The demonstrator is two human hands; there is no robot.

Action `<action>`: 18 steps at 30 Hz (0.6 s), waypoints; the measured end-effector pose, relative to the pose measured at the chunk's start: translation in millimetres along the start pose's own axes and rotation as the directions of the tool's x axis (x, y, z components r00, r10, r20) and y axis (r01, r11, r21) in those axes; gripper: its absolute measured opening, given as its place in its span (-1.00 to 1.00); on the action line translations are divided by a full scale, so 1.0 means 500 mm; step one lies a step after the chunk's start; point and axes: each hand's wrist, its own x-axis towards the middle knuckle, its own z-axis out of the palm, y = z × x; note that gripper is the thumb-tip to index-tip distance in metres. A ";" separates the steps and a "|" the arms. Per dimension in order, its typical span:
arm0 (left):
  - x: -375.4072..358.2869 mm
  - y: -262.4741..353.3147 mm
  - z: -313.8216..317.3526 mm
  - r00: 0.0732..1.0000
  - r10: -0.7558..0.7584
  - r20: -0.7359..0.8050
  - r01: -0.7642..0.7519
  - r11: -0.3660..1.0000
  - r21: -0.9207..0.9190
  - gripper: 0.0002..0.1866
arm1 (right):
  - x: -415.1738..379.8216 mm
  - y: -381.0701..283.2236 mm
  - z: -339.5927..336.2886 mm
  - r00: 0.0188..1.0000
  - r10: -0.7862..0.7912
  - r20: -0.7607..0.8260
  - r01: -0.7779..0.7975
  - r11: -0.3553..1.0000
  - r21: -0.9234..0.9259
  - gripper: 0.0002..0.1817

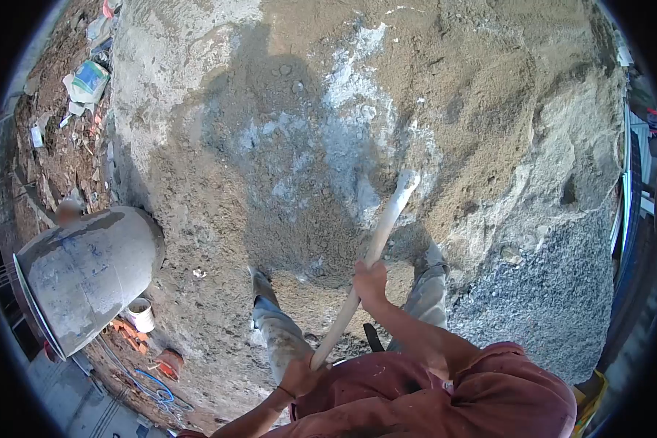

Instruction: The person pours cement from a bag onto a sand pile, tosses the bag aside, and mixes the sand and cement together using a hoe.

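A long pale wooden tool handle (383, 230) slants from my waist up to the sandy ground ahead. My right hand (371, 283) is wrapped round its middle. Lower down, close to my body, my left hand (299, 376) is closed on the near end. The far end of the handle is whitish and meets the sand; what tool head it has, if any, I cannot make out. In front of my feet lies a spread of brown sand (482, 124) with patches of white powder (354, 95) on it. My shadow falls across part of it.
Grey gravel (540, 292) is heaped at the right. On the left are a large grey drum (95, 270), a white bucket (140, 315), broken orange bricks (130, 334), an orange-red container (170, 363) and a blue hose (157, 390). A discarded bag (89, 80) lies among rubble, upper left.
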 end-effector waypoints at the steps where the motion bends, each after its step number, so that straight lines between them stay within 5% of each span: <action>1: -0.068 -0.006 -0.027 0.996 -0.094 -0.004 0.094 0.991 0.090 -0.51 | -0.085 -0.006 -0.007 0.990 0.104 0.093 -0.113 0.989 0.094 -0.69; 2: -0.120 -0.027 -0.046 0.982 -0.186 -0.017 0.186 0.967 0.173 -0.51 | -0.135 0.034 -0.010 0.967 0.211 0.140 -0.231 0.961 0.151 -0.69; 5: -0.230 -0.157 -0.062 0.992 -0.121 -0.037 0.126 0.976 0.176 -0.51 | -0.232 0.135 -0.018 0.862 0.405 0.305 -0.471 0.863 0.185 -0.65; 8: -0.226 -0.199 -0.052 0.997 -0.007 -0.073 0.023 0.978 0.209 -0.53 | -0.280 0.066 -0.021 0.879 0.371 0.299 -0.430 0.889 0.159 -0.65; 11: -0.099 -0.150 -0.073 0.953 0.243 -0.182 -0.191 0.946 0.263 -0.59 | -0.208 -0.035 -0.029 0.944 0.106 0.312 -0.198 0.939 0.280 -0.70; 13: 0.085 -0.025 -0.100 0.873 0.421 -0.248 -0.359 0.897 0.259 -0.62 | -0.116 -0.236 -0.036 0.935 -0.171 0.312 0.059 0.940 0.337 -0.71; 18: 0.637 0.427 -0.212 0.597 0.670 -0.441 -0.685 0.712 0.156 -0.58 | 0.169 -0.748 -0.010 0.680 -0.728 0.090 0.713 0.685 0.150 -0.71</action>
